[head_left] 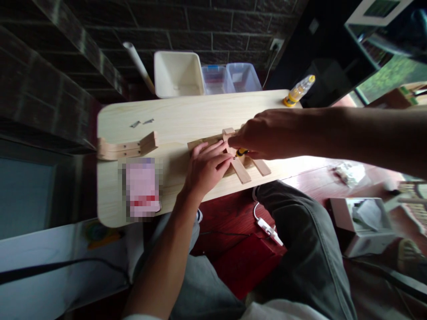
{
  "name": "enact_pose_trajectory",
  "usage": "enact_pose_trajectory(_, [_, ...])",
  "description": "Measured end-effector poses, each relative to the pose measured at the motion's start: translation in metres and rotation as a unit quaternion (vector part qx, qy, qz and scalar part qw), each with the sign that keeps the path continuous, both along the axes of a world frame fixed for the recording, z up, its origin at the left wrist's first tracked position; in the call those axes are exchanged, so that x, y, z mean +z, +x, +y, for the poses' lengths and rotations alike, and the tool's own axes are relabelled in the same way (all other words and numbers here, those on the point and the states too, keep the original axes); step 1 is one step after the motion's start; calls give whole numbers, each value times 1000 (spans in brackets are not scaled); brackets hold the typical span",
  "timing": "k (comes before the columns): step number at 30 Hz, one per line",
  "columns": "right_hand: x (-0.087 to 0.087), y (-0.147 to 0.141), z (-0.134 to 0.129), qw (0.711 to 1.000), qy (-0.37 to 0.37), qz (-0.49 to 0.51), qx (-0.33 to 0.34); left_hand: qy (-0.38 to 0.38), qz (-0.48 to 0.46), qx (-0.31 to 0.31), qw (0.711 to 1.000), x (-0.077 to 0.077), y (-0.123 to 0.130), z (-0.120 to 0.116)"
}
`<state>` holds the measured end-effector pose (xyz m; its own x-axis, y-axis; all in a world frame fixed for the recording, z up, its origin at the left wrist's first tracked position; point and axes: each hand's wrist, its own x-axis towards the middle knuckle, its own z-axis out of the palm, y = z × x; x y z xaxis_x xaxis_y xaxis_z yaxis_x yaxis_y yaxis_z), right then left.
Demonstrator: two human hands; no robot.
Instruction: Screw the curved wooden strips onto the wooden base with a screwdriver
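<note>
My right hand (255,135) is closed around a yellow-and-black screwdriver (241,152), which points down at a light wooden strip (241,171). My left hand (208,165) rests on the wooden workpiece (203,142), its fingertips against the strip beside the tool's tip. Whether its thumb and index finger pinch something small there cannot be made out. A second wooden strip (262,167) sticks out towards me on the right. Part of the workpiece is hidden under both hands.
On the light table (173,116) lie a curved wooden piece (128,149), small metal parts (135,124) and a blurred pink item (142,186). A clear yellow-based bottle (298,91) stands at the back right. Bins (179,73) stand behind; my legs are below.
</note>
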<state>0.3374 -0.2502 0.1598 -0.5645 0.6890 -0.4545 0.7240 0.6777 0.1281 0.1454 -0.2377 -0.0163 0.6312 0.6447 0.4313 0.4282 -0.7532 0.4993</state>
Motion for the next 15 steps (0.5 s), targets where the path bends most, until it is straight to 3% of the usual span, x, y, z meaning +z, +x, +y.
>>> enact_pose_trajectory(5, [-2, -4, 1, 999, -18, -26, 6, -2, 4, 3, 1000, 1, 0, 0])
enact_pose_trajectory(11, [1, -21, 0, 995, -30, -68, -66, -6, 9, -1, 1000, 2, 0, -1])
enact_pose_trajectory(15, [2, -23, -4, 996, -21, -52, -71, -5, 10, -2, 1000, 2, -1, 0])
